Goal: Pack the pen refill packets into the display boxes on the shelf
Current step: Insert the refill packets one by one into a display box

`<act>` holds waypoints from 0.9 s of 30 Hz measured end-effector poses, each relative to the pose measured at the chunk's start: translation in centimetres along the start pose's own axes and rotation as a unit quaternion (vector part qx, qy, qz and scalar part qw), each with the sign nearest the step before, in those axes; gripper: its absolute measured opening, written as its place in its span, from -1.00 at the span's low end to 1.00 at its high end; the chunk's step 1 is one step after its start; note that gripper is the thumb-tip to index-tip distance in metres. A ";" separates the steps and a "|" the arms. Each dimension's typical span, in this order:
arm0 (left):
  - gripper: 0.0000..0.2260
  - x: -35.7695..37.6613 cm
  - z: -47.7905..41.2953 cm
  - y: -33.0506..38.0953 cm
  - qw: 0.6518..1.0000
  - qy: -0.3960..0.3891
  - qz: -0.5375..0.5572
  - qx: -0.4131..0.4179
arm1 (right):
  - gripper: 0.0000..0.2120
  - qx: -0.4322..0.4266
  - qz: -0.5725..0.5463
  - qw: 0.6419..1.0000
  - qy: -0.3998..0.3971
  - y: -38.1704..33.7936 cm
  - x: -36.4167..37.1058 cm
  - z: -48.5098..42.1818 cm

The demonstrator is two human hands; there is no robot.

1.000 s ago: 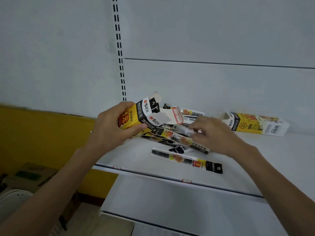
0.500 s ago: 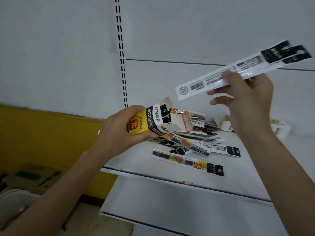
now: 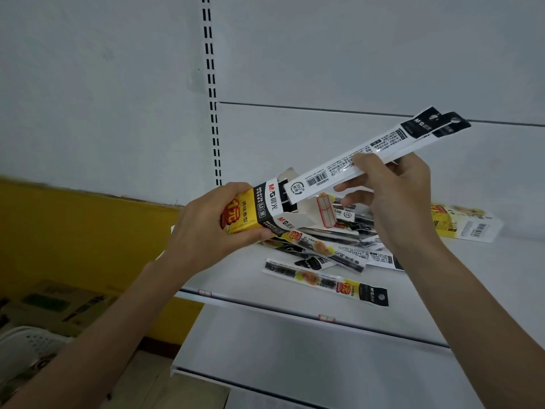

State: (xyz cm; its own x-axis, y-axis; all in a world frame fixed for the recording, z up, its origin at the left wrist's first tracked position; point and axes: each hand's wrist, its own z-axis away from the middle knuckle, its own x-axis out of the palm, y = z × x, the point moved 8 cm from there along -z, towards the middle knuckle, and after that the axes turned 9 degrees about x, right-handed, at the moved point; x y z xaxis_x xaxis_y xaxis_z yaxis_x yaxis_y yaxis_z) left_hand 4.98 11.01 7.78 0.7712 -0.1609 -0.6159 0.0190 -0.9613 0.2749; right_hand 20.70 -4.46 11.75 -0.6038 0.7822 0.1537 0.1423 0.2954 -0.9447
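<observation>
My left hand point(image 3: 206, 231) grips a yellow, black and white display box point(image 3: 253, 212), tilted with its open end toward the right. My right hand point(image 3: 395, 199) holds two long white pen refill packets point(image 3: 383, 149) with black tops, slanted up to the right. Their lower ends sit at the box's opening. Loose refill packets point(image 3: 333, 246) lie in a pile on the white shelf point(image 3: 457, 278) behind and below my hands. One packet point(image 3: 324, 281) lies apart near the shelf's front edge. A second display box point(image 3: 466, 222) lies flat at the right.
A slotted upright point(image 3: 211, 84) runs up the grey back panel. A lower white shelf point(image 3: 295, 349) juts out beneath. Left of the shelving stand a yellow wall band point(image 3: 73, 231), cardboard boxes point(image 3: 59, 305) and a white basket point(image 3: 26, 346) on the floor.
My right hand picked packets from the pile, raised them high, then brought them down and left until their lower ends met the box's opening. The left hand lifted the box slightly.
</observation>
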 end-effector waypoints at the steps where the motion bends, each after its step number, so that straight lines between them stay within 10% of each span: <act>1: -0.32 0.0 0.0 0.0 1.000 0.000 -0.001 0.002 | -0.97 0.000 0.012 1.000 0.000 0.1 0.1 -0.1; 27: -0.33 1.6 -0.3 -0.4 1.000 -0.011 0.016 -0.013 | -0.93 0.057 0.092 0.990 -0.088 4.4 3.9 -0.7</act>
State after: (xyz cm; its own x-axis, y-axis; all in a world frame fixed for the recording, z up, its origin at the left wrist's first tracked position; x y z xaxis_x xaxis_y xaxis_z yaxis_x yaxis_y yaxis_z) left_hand 6.35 11.22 6.89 0.7581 -0.1966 -0.6218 0.0117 -0.9492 0.3144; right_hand 19.52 0.24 8.36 -0.7043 0.7068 -0.0665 0.1781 0.0852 -0.9803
